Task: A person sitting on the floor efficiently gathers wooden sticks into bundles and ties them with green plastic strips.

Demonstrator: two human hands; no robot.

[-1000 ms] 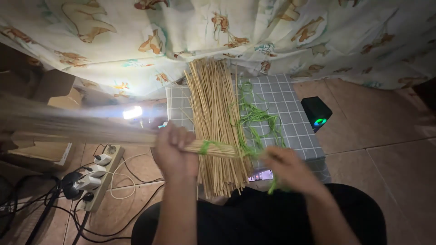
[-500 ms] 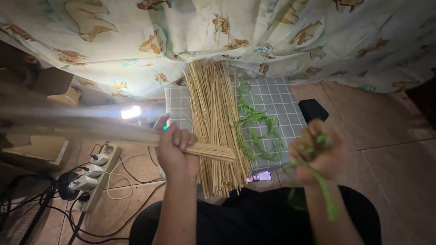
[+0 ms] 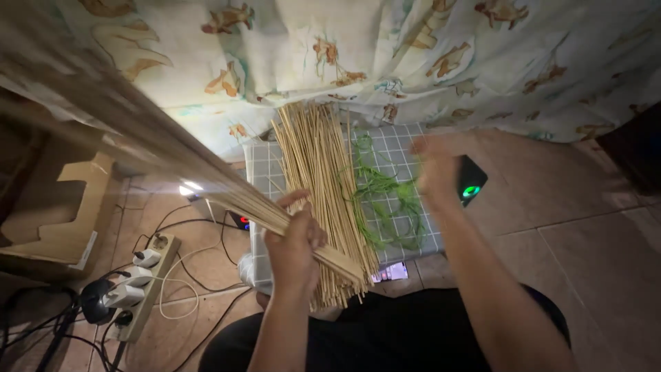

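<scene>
Over the left edge of the grey checked board (image 3: pixel 265 172), the left hand (image 3: pixel 295 241) gripped a thin bundle of pale bamboo sticks (image 3: pixel 206 182). Loose pale sticks (image 3: pixel 320 186) lay mid-board, thin green strips (image 3: pixel 385 200) rightward. The blurred right hand (image 3: pixel 437 169) hovered above; its grip could not be told.

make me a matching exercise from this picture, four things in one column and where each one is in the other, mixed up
Things:
1. bundle of sticks
2. loose sticks
3. green strands
4. power strip

Places:
A. on the floor at the left, with plugs in it
B. gripped in the left hand
C. on the checked mat, right of the loose sticks
D. spread down the middle of the checked mat

Pairs: 1-B, 2-D, 3-C, 4-A
</scene>
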